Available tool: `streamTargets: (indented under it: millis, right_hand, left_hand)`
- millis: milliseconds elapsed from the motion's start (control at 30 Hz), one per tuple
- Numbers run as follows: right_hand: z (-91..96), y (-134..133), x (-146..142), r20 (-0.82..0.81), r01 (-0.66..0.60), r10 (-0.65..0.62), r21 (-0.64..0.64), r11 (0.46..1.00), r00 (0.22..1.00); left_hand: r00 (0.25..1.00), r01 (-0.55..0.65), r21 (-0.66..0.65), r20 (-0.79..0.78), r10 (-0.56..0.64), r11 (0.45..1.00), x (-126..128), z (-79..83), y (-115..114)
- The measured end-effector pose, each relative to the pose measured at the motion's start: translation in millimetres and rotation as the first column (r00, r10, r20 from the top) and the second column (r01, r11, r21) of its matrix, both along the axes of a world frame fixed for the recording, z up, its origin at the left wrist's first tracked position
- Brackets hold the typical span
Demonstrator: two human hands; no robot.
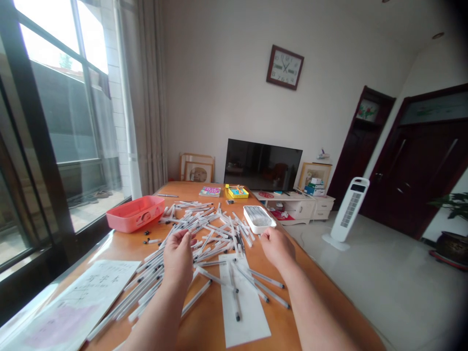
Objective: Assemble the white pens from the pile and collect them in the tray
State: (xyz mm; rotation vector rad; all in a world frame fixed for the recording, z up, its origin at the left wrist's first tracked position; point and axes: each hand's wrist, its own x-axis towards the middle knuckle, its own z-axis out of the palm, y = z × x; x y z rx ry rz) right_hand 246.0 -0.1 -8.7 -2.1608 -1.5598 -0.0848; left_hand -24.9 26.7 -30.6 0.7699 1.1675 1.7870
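Note:
My left hand (179,256) hovers over a spread of white pens (215,239) with dark caps or tips, its thumb and fingers pinched together. Whether anything small is between them I cannot make out. My right hand (277,247) is closed at the near end of a white plastic box (259,229), in which several grey-white pens or refills lie. Its fingertips are turned away, so what they hold is hidden. Between my arms, several pens rest on a white paper sheet (248,326). More pens lie in a loose bundle (135,295) left of my left forearm.
A red plastic basket (126,220) stands at the table's left edge, with small black pieces (146,234) near it. A writing booklet (80,297) lies front left. Farther back are a purple booklet (209,191) and a yellow box (239,195). The table's right edge runs beside my right arm.

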Motion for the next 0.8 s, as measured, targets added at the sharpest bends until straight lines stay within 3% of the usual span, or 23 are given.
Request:
streamTargets:
  millis: [333, 500, 800]
  right_hand:
    - [7.2, 4, 6, -0.003, -0.032, 0.032, -0.099, 0.995, 0.999]
    - [-9.0, 17, 10, -0.117, -0.117, 0.101, -0.142, 0.983, 0.988]
    - [-40.1, 45, -8, -0.211, -0.199, 0.146, -0.254, 0.947, 0.966]
  left_hand:
    - [0.996, 0.024, -0.042, 0.084, -0.021, 0.999, -7, -1.6, 0]
    - [0.995, 0.034, -0.074, 0.097, -0.027, 0.997, -8, -0.5, 0]
    - [0.98, 0.055, -0.112, 0.197, -0.032, 0.992, -13, 3.4, 0]
